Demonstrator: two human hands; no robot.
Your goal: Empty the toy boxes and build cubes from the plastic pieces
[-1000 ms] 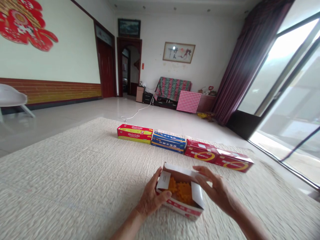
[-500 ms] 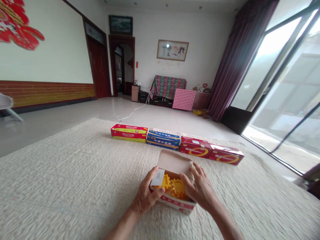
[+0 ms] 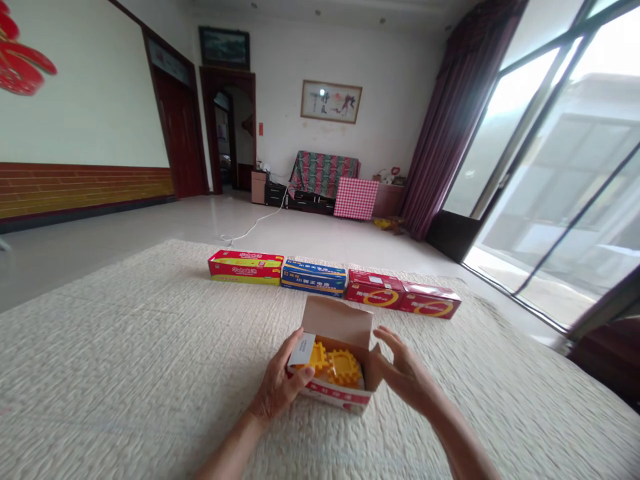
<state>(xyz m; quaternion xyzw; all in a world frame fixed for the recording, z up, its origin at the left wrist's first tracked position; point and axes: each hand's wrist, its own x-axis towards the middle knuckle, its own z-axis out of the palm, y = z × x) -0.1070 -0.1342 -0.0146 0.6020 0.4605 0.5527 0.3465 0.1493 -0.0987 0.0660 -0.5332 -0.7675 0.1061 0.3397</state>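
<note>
A small red-and-white cardboard box [image 3: 345, 400] with its lid up stands on the quilted mat in front of me. Yellow toothed plastic pieces [image 3: 344, 367] lie inside it. My left hand [image 3: 280, 377] grips the box's left end, thumb over the front edge and fingers at the back, beside a white end flap [image 3: 303, 349]. At the right end, my right hand [image 3: 407, 370] is open with its fingers apart, close to the upright brown end flap [image 3: 374, 367]. Whether the thumb touches that flap, I cannot tell.
Beyond the open box, a red-and-lime box [image 3: 245, 268], a blue box [image 3: 313, 277] and two dark red boxes [image 3: 375, 291] stand in a row on the cream mat [image 3: 150, 347]. A white cable [image 3: 250, 228] lies on the floor behind. Glass doors are at right.
My right hand has drawn back to the right from inside the box, and the right end flap now stands up. My left hand keeps its grip. The view has turned slightly right.
</note>
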